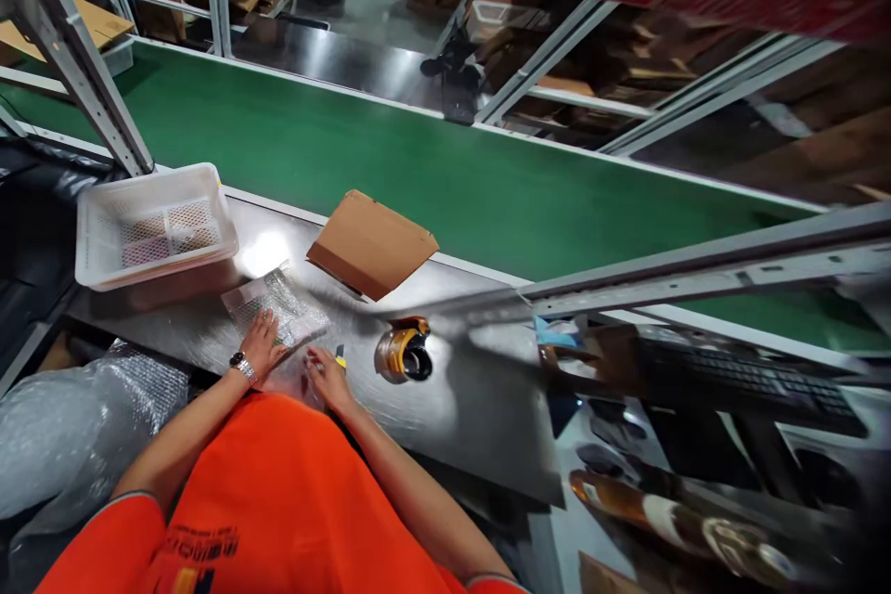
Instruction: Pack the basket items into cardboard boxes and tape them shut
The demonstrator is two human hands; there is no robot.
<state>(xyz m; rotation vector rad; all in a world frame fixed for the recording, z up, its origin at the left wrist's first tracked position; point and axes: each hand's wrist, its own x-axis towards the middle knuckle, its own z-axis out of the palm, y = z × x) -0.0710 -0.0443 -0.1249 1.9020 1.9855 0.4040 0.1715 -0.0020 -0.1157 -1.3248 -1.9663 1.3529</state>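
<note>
A bubble-wrap packet (278,308) lies on the steel table (452,408) in front of me. My left hand (263,343), with a watch on the wrist, rests flat on the packet's near edge, fingers spread. My right hand (324,369) sits just right of it on the clear wrap, fingers bent against the wrap. A small yellow-handled tool (341,356) lies right beside that hand. A tape dispenser with a roll (402,352) stands a little further right.
A white plastic basket (149,225) stands at the table's left. A flat cardboard piece (370,243) lies at the edge of the green conveyor belt (432,167). A roll of bubble wrap (62,427) is at lower left. Metal frame bars cross the right side, over a keyboard (752,380).
</note>
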